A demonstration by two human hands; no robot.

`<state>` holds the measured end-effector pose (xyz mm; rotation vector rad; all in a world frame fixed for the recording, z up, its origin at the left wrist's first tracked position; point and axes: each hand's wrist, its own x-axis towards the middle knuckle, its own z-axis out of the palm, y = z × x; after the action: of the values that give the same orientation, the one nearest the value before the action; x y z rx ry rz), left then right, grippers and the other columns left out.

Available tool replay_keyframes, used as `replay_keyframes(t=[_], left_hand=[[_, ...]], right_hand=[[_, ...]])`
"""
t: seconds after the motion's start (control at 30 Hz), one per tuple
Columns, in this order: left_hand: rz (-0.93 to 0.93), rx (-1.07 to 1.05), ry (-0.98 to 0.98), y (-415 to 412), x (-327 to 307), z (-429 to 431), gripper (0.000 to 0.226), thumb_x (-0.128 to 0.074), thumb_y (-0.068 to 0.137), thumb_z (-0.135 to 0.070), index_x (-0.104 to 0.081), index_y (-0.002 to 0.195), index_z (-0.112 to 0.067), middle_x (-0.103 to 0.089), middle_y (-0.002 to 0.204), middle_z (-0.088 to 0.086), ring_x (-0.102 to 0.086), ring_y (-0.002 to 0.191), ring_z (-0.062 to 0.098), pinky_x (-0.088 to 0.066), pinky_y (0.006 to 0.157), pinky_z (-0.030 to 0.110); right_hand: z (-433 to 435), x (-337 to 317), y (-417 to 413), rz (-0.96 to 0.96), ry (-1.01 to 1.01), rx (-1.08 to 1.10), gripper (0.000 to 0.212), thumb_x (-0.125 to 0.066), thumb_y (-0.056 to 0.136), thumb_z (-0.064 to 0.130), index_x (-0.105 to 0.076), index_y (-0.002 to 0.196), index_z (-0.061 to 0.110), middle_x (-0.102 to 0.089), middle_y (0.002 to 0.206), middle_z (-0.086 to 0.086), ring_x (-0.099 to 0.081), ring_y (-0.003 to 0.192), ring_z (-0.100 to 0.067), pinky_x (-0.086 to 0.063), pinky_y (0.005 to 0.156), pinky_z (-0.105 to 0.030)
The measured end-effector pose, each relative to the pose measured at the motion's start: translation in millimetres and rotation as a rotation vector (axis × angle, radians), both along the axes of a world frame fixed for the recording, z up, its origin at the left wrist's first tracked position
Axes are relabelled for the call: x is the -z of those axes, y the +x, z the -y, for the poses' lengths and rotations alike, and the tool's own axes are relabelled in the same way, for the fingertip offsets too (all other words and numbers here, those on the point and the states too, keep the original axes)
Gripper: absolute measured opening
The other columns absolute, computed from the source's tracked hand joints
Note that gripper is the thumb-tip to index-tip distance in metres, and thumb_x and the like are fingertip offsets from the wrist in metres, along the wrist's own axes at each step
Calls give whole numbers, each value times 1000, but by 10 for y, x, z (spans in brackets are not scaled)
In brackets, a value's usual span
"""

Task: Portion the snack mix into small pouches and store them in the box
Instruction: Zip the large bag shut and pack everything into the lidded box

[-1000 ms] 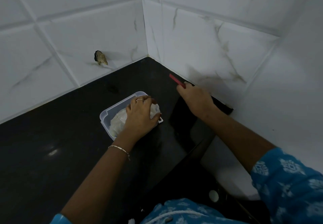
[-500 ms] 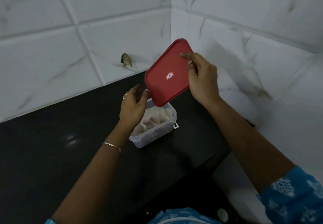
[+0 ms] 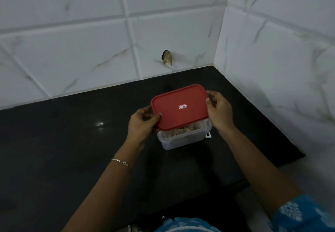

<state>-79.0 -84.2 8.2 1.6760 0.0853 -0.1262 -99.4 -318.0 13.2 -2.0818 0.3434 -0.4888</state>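
Both hands hold the red lid (image 3: 179, 106) over the clear box (image 3: 183, 139), which stands on the dark surface (image 3: 72, 141) near the wall corner. The left hand (image 3: 143, 123) and right hand (image 3: 220, 111) each pinch an opposite edge with curled fingers (probably to seat it squarely). Filled pouches (image 3: 183, 129) show inside the box.

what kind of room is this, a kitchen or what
Probably a home kitchen corner: a glossy black stone countertop meets white marble-veined wall tiles on two sides, and on it stands a clear plastic food box of pouches under a red rectangular lid.
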Motion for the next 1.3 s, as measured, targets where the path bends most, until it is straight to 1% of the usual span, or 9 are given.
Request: replay_keyframes(t=[0.27, 0.43, 0.57, 0.73, 0.93, 1.07, 1.13, 1.2, 1.3], left_hand=[[6, -17, 93, -71, 157, 4, 53, -76, 80, -11, -54, 128, -9, -63, 87, 4, -66, 68, 20, -54, 53, 24], [7, -11, 200, -73, 207, -1, 54, -77, 80, -18, -55, 129, -13, -62, 89, -1, -69, 79, 25, -60, 71, 43], [-7, -17, 196, -79, 214, 3, 50, -74, 83, -19, -55, 129, -15, -61, 89, 0, -67, 71, 18, -59, 63, 33], [-20, -16, 170, -83, 222, 7, 50, -74, 83, -21, -54, 130, -16, -58, 94, -4, -65, 76, 16, -58, 59, 30], [-98, 11, 91, -35, 231, -16, 51, -71, 86, -15, -50, 132, -13, -59, 112, 6, -66, 81, 19, -52, 51, 18], [-105, 20, 78, -9, 273, -39, 53, -71, 85, -13, -50, 134, -10, -63, 112, 7, -66, 87, 18, -51, 51, 17], [-105, 20, 98, 29, 270, -63, 54, -72, 84, -14, -51, 134, -11, -63, 115, 6, -66, 96, 20, -54, 58, 22], [-95, 10, 144, 101, 251, -116, 54, -73, 84, -15, -52, 134, -11, -63, 118, 4, -64, 104, 22, -58, 77, 34], [-72, -28, 174, 226, 211, -236, 49, -71, 85, -11, -56, 132, -6, -64, 121, 6, -62, 110, 24, -53, 94, 42]], right_hand=[[27, 236, -12, -85, -154, 23, 33, -51, 98, 19, -59, 130, 17, -61, 119, -5, -57, 108, -15, -40, 88, -23], [60, 317, -58, -144, -199, 25, 31, -50, 99, 23, -59, 129, 21, -57, 118, -4, -55, 106, -14, -38, 85, -23], [67, 318, -56, -149, -203, 24, 30, -49, 99, 24, -59, 128, 23, -56, 119, -3, -54, 106, -14, -38, 83, -24], [67, 348, -67, -160, -139, -1, 30, -43, 102, 27, -56, 129, 26, -60, 120, 2, -55, 106, -10, -43, 84, -27], [50, 350, -89, -167, -57, 6, 30, -45, 101, 29, -57, 128, 27, -61, 119, 6, -57, 108, -11, -47, 88, -29], [25, 356, -111, -173, -40, 42, 32, -48, 100, 26, -58, 131, 23, -62, 125, 5, -56, 114, -11, -45, 96, -28], [1, 347, -95, -176, -43, 51, 33, -50, 99, 24, -59, 131, 21, -62, 128, 4, -56, 117, -12, -44, 98, -27], [-53, 334, -57, -172, -48, 48, 33, -52, 98, 23, -59, 131, 19, -62, 129, 2, -57, 117, -13, -43, 98, -27], [-173, 321, 23, -159, -33, 11, 34, -56, 96, 25, -61, 129, 17, -65, 123, 1, -61, 108, -12, -47, 93, -26]])
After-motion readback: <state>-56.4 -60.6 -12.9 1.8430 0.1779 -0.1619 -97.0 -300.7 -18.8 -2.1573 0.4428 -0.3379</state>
